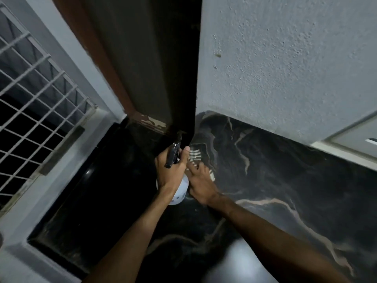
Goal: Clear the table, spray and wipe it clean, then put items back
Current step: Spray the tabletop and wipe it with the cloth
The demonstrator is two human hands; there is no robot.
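Forearms nearest, stretched over dark marble tabletop [285, 180]. Left hand [170, 172] gripping white spray bottle [182, 190], mid-scene; right hand [201, 184] just right of it, on striped cloth [194, 155], grip unclear. Clearing judged done; spraying and wiping underway; returning items outstanding.
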